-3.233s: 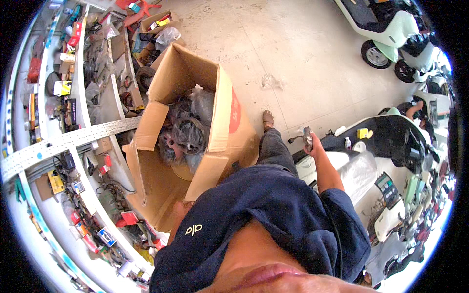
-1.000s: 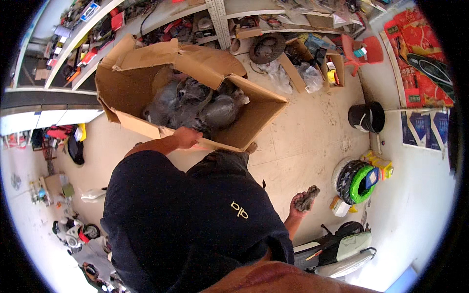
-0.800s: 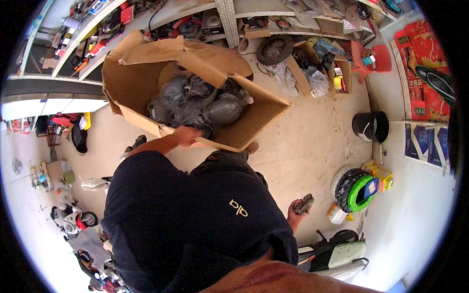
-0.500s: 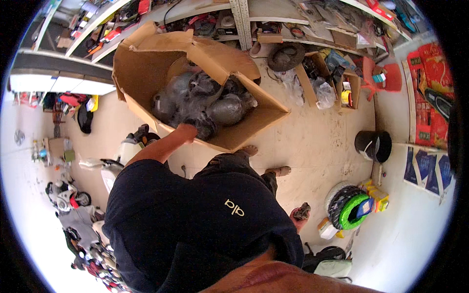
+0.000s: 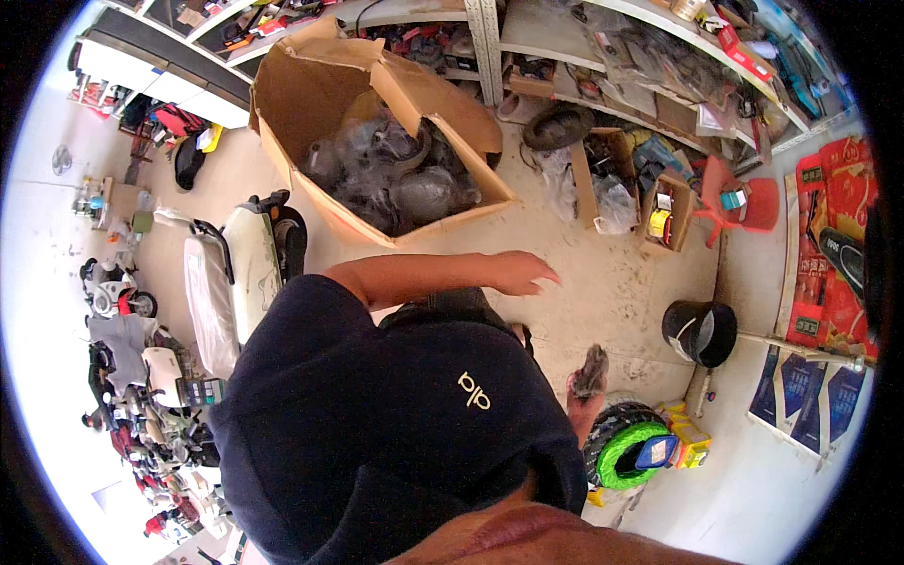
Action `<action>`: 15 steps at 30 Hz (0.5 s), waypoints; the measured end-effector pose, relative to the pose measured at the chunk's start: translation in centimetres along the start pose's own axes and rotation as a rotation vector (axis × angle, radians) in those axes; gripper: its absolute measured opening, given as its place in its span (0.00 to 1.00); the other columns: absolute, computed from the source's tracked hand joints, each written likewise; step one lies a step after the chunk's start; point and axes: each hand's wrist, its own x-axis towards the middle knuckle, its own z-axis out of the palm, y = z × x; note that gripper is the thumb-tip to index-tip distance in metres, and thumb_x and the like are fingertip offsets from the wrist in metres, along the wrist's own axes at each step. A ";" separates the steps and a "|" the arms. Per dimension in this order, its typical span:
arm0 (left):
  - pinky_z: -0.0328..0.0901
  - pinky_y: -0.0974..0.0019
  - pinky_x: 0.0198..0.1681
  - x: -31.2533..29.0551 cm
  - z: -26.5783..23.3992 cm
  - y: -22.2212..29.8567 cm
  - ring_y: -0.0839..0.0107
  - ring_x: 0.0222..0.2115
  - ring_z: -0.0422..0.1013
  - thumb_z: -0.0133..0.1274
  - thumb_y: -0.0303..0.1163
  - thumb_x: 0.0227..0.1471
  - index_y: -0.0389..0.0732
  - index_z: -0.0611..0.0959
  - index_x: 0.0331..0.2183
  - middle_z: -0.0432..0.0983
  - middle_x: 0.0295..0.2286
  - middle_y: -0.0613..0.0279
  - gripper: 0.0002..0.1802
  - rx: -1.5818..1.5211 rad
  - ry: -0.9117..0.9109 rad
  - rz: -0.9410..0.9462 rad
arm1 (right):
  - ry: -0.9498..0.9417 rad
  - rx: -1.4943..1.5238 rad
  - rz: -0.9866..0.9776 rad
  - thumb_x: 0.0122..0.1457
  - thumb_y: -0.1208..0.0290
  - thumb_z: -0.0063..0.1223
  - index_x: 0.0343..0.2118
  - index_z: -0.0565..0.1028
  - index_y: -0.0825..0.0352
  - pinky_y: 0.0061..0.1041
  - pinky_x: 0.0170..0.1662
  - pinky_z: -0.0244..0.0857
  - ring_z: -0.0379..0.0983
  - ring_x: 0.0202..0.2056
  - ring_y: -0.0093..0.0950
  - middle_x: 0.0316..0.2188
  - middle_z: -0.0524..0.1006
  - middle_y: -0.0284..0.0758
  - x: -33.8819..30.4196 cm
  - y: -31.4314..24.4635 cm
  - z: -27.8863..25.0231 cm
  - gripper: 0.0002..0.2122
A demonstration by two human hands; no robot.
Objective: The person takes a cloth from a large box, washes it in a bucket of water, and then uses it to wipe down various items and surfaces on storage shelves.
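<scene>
My left hand (image 5: pixel 524 273) reaches across in front of my body, over the floor just beyond the near corner of a big cardboard box (image 5: pixel 325 215). It is open and empty, its fingers stretched out to the right. Inside the box lie several dark rounded parts wrapped in cloudy plastic (image 5: pixel 419 193). At my right side, my right hand (image 5: pixel 582 403) is closed around a dark grey, dusty, crumpled lump (image 5: pixel 590 373) that points upward; its exact kind cannot be made out. Behind that hand lie tyres, one with a bright green ring (image 5: pixel 617 457).
A black bucket (image 5: pixel 699 334) stands by the right wall, near a red plastic chair (image 5: pixel 739 205). Loaded shelves (image 5: pixel 551 52) line the far side, with small open cartons (image 5: pixel 667 217) below. Left of me is a scooter (image 5: pixel 250 259) with a pale body.
My left hand has left the box's near edge and swung right across my body, opening out. The right hand has lifted the grey lump slightly. My view has shifted.
</scene>
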 end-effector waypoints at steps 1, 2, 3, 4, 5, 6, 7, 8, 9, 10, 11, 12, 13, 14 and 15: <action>0.56 0.55 0.54 2.6 0.6 2.3 0.52 0.51 0.60 0.53 0.36 0.48 0.42 0.68 0.52 0.63 0.51 0.50 0.29 -0.051 -0.038 0.032 | -0.017 -0.053 -0.008 0.56 0.56 0.46 0.52 0.68 0.56 0.31 0.41 0.64 0.71 0.35 0.25 0.47 0.73 0.26 -0.4 -1.4 1.7 0.21; 0.56 0.55 0.54 5.2 1.7 4.0 0.52 0.51 0.60 0.53 0.36 0.48 0.42 0.68 0.52 0.63 0.51 0.50 0.29 -0.054 -0.092 0.063 | -0.020 -0.122 -0.029 0.57 0.57 0.45 0.50 0.69 0.59 0.30 0.38 0.66 0.72 0.35 0.28 0.43 0.74 0.30 -0.4 -3.1 2.4 0.20; 0.54 0.56 0.56 7.2 2.7 5.4 0.54 0.53 0.58 0.54 0.37 0.46 0.42 0.66 0.53 0.61 0.53 0.50 0.32 -0.049 -0.019 0.122 | -0.008 -0.173 -0.048 0.58 0.57 0.44 0.48 0.70 0.61 0.29 0.35 0.67 0.72 0.36 0.31 0.40 0.76 0.35 -0.3 -4.2 3.6 0.19; 0.52 0.58 0.58 8.7 4.0 6.6 0.55 0.55 0.56 0.55 0.38 0.45 0.42 0.64 0.55 0.58 0.55 0.50 0.35 -0.055 0.032 0.180 | 0.016 -0.340 -0.181 0.58 0.56 0.42 0.52 0.67 0.62 0.30 0.37 0.68 0.72 0.38 0.29 0.43 0.74 0.34 -1.6 -4.3 9.8 0.21; 0.50 0.58 0.59 10.0 4.4 8.5 0.56 0.56 0.54 0.57 0.39 0.44 0.42 0.63 0.55 0.57 0.55 0.49 0.38 -0.008 0.021 0.200 | 0.026 -0.387 -0.015 0.58 0.57 0.43 0.52 0.66 0.64 0.32 0.39 0.69 0.72 0.40 0.28 0.44 0.73 0.35 -1.6 -5.3 8.0 0.22; 0.49 0.59 0.60 11.2 4.1 9.5 0.57 0.57 0.52 0.58 0.40 0.42 0.41 0.63 0.56 0.56 0.55 0.49 0.40 0.045 0.019 0.222 | -0.076 -0.448 0.024 0.58 0.57 0.43 0.54 0.65 0.64 0.30 0.44 0.65 0.69 0.45 0.28 0.48 0.71 0.35 -1.6 -7.0 10.8 0.23; 0.50 0.59 0.59 11.9 4.2 9.7 0.56 0.57 0.54 0.58 0.39 0.41 0.41 0.62 0.56 0.58 0.55 0.48 0.41 0.072 0.039 0.263 | -0.190 -0.466 0.068 0.57 0.58 0.45 0.51 0.67 0.67 0.29 0.40 0.69 0.72 0.38 0.28 0.43 0.74 0.37 -1.6 -8.1 12.4 0.22; 0.50 0.58 0.59 13.0 4.4 9.8 0.56 0.56 0.55 0.59 0.37 0.40 0.41 0.62 0.56 0.59 0.54 0.47 0.42 0.080 0.070 0.311 | -0.303 -0.516 -0.007 0.57 0.59 0.46 0.47 0.69 0.69 0.26 0.36 0.70 0.73 0.33 0.27 0.38 0.75 0.37 -1.0 -9.2 13.1 0.20; 0.53 0.58 0.57 14.1 3.9 10.9 0.56 0.54 0.58 0.59 0.35 0.40 0.41 0.62 0.56 0.61 0.53 0.48 0.41 -0.026 -0.052 0.208 | -0.330 -0.497 0.069 0.58 0.59 0.47 0.45 0.70 0.70 0.27 0.34 0.71 0.74 0.33 0.27 0.37 0.75 0.36 -0.3 -10.5 13.5 0.19; 0.56 0.57 0.55 16.5 4.2 12.1 0.56 0.53 0.61 0.59 0.32 0.40 0.40 0.63 0.56 0.64 0.51 0.49 0.40 -0.139 -0.183 0.135 | -0.284 -0.489 0.068 0.58 0.58 0.46 0.44 0.70 0.69 0.27 0.33 0.72 0.74 0.33 0.28 0.36 0.75 0.36 -0.1 -12.5 12.4 0.19; 0.60 0.60 0.52 17.4 4.9 11.6 0.59 0.48 0.65 0.59 0.31 0.41 0.39 0.64 0.55 0.67 0.48 0.51 0.38 -0.164 -0.144 0.106 | -0.314 -0.472 0.093 0.58 0.56 0.46 0.44 0.70 0.68 0.28 0.32 0.72 0.74 0.33 0.28 0.36 0.75 0.37 0.8 -13.6 12.0 0.19; 0.64 0.62 0.48 18.5 5.4 11.1 0.62 0.43 0.69 0.58 0.29 0.42 0.38 0.66 0.53 0.71 0.44 0.52 0.35 -0.180 -0.095 0.065 | -0.282 -0.435 0.061 0.58 0.56 0.46 0.44 0.70 0.68 0.28 0.32 0.72 0.74 0.33 0.28 0.36 0.75 0.37 1.5 -14.6 11.7 0.19; 0.64 0.62 0.48 20.2 5.1 11.3 0.62 0.43 0.69 0.58 0.29 0.42 0.38 0.66 0.53 0.71 0.44 0.52 0.35 -0.172 -0.144 0.090 | -0.303 -0.356 0.035 0.58 0.54 0.46 0.46 0.69 0.66 0.30 0.33 0.72 0.73 0.36 0.29 0.38 0.74 0.37 2.5 -15.3 11.5 0.20; 0.65 0.66 0.45 22.1 4.5 11.9 0.66 0.39 0.69 0.57 0.30 0.43 0.36 0.67 0.52 0.72 0.41 0.54 0.32 -0.268 -0.174 -0.110 | -0.329 -0.283 0.012 0.57 0.52 0.47 0.47 0.68 0.64 0.32 0.35 0.72 0.72 0.39 0.29 0.40 0.73 0.37 3.2 -16.4 11.0 0.22; 0.66 0.69 0.43 23.0 3.7 12.0 0.71 0.36 0.70 0.57 0.30 0.45 0.35 0.69 0.50 0.73 0.37 0.56 0.30 -0.351 -0.196 -0.323 | -0.314 -0.250 -0.010 0.57 0.52 0.47 0.47 0.68 0.64 0.32 0.35 0.72 0.72 0.39 0.29 0.40 0.73 0.37 3.2 -16.7 11.4 0.22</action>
